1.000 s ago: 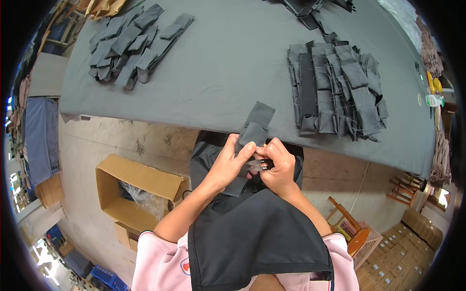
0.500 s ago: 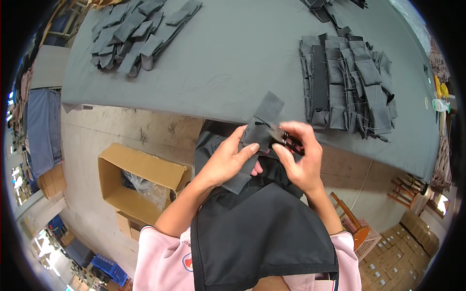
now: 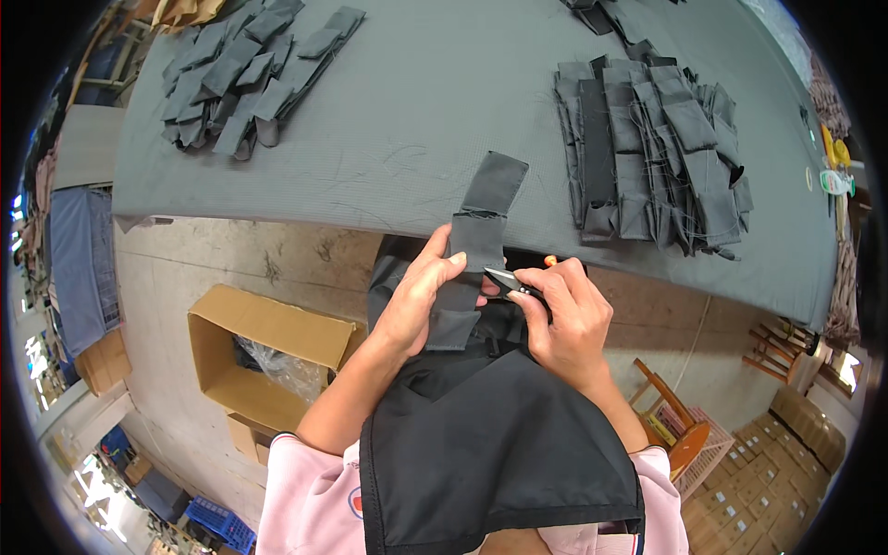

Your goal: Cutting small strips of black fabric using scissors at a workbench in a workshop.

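My left hand (image 3: 421, 289) pinches a dark grey sewn fabric strip (image 3: 478, 242) at the table's near edge, thumb on top and fingers underneath. One end of the strip reaches up over the table; the other hangs toward my lap. In my right hand (image 3: 569, 319) is a pair of small black thread snips (image 3: 518, 285), gripped between thumb and fingers. Their pointed blades lie at the strip's right edge, close to my left fingertips. Whether a thread is between the blades is too small to tell.
Grey cloth covers the table (image 3: 398, 139). A loose pile of fabric strips (image 3: 236, 74) lies at the far left, and stacked strips (image 3: 647, 153) lie at the right. An open cardboard box (image 3: 268, 324) stands on the floor at left; a wooden chair (image 3: 680, 435) is at right.
The strip has shifted a little left and now lies flatter, more of it showing. My right hand has lowered the snips from the strip's upper seam to its right edge.
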`<state>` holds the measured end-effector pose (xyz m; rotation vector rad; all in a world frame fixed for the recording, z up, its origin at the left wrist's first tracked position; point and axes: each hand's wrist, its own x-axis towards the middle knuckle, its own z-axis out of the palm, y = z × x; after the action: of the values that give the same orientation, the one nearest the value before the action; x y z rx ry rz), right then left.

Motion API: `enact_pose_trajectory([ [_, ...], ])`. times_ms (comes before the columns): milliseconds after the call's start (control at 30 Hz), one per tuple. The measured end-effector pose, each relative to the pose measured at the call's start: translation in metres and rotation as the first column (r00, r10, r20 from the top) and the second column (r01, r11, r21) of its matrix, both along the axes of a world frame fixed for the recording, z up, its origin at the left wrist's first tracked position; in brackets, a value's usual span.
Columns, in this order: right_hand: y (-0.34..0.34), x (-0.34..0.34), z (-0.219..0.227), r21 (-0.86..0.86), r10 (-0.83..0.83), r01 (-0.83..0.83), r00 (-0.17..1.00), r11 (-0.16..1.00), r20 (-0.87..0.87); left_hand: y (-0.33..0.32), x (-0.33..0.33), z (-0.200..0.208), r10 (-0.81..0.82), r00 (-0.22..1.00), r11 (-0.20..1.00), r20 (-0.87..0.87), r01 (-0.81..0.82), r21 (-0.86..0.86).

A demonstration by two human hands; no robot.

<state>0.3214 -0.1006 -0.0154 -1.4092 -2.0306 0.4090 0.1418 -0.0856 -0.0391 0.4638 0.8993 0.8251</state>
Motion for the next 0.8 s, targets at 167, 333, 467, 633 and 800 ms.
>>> enact_pose_trajectory([
  [167,0.002,-0.006,0.003,0.049,0.000,0.000,1.000,0.999,0.000,0.000,-0.003,0.003,0.014,0.999,1.000,0.031,-0.014,0.006],
  [333,0.008,-0.010,0.006,-0.034,0.039,-0.038,0.999,0.999,0.002,0.002,-0.004,0.003,0.070,0.988,0.996,0.140,-0.061,-0.067],
  [467,0.011,-0.014,0.006,-0.001,0.053,-0.053,0.999,0.999,-0.010,0.002,-0.005,0.000,0.124,0.948,0.988,0.293,-0.092,-0.121],
  [633,0.010,-0.016,0.001,-0.055,0.055,-0.053,0.998,0.997,0.033,0.004,0.000,-0.003,0.141,0.962,0.980,0.233,-0.102,-0.173],
  [800,0.005,-0.001,0.010,-0.148,0.008,-0.028,0.991,0.989,-0.134,0.003,-0.003,-0.005,0.071,0.997,0.997,-0.027,-0.072,-0.002],
])
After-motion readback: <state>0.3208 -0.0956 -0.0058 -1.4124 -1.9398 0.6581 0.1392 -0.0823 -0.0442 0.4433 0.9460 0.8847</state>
